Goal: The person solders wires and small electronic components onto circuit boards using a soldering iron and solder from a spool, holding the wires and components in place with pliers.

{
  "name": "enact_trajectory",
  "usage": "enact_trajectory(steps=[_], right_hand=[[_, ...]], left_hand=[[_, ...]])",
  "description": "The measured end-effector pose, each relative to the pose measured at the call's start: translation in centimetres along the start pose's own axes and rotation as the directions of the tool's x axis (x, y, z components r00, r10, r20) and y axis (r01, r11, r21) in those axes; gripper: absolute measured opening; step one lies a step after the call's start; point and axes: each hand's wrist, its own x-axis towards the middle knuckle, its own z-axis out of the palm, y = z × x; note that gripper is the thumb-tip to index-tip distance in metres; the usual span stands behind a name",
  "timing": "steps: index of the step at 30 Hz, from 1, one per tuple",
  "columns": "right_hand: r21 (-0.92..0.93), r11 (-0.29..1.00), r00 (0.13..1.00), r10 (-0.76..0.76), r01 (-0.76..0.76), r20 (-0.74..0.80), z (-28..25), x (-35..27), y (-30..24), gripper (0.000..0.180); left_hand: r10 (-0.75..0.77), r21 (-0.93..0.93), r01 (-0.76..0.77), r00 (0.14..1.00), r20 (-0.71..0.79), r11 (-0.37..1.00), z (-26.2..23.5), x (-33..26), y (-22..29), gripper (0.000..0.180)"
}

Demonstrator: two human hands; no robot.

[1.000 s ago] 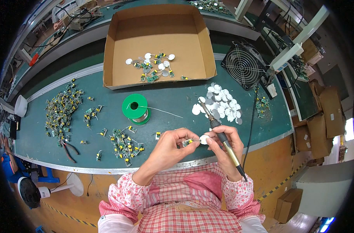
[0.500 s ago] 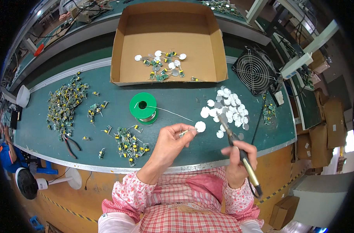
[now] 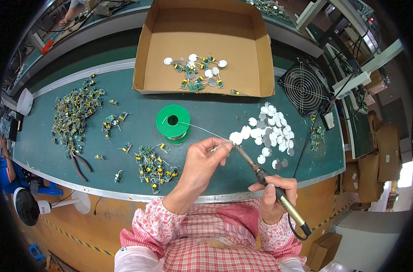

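My left hand [image 3: 202, 161] pinches a small circuit board [image 3: 215, 148], mostly hidden by the fingers. Just beyond its fingertips is a round white disc [image 3: 236, 138]. In my right hand [image 3: 279, 195] is a soldering iron [image 3: 262, 174], gripped by its dark collar and gold handle. The iron's tip meets the near edge of that disc, by the left fingertips. A thin solder wire [image 3: 202, 128] runs from the green spool [image 3: 162, 121] to the same spot. Whether the tip touches wire or disc is too small to tell.
Loose white and grey discs [image 3: 272, 131] lie to the right. A large heap of circuit boards [image 3: 77, 111] and a smaller pile [image 3: 149, 165] lie left, with pliers [image 3: 81, 167]. Behind stands a cardboard box [image 3: 206, 38] containing boards with discs; a fan [image 3: 304, 88] is right of it.
The soldering iron has swung left and its tip has come down to the disc at my left fingertips. The solder wire's end now reaches that spot. The view has shifted slightly.
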Motion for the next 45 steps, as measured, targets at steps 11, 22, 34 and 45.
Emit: enact_trajectory(steps=[11,22,34,45], right_hand=[[-0.148,0.983,0.994,-0.099,0.105,0.047,0.5,0.0,0.3,0.012],[-0.067,0.991,0.924,0.087,-0.12,-0.374,-1.4,-2.1,1.3,0.023],[0.015,0.985,0.882,0.163,-0.174,-0.442,-2.6,-3.1,1.3,0.018],[0.015,0.948,0.928,0.313,-0.317,-0.201,-1.3,-2.7,2.5,0.013]], left_hand=[[-0.024,-0.01,0.024,0.999,-0.021,1.0,0.2,-0.5,0.1,0.017],[-0.025,0.161,0.014,0.997,0.068,0.987,1.1,-2.4,0.4,0.013],[0.809,0.812,-0.581,0.455,0.372,-0.047,4.2,3.2,10.7,0.034],[0.397,0.949,-0.106,0.89,0.224,-0.298,-2.1,-4.1,0.4,0.036]])
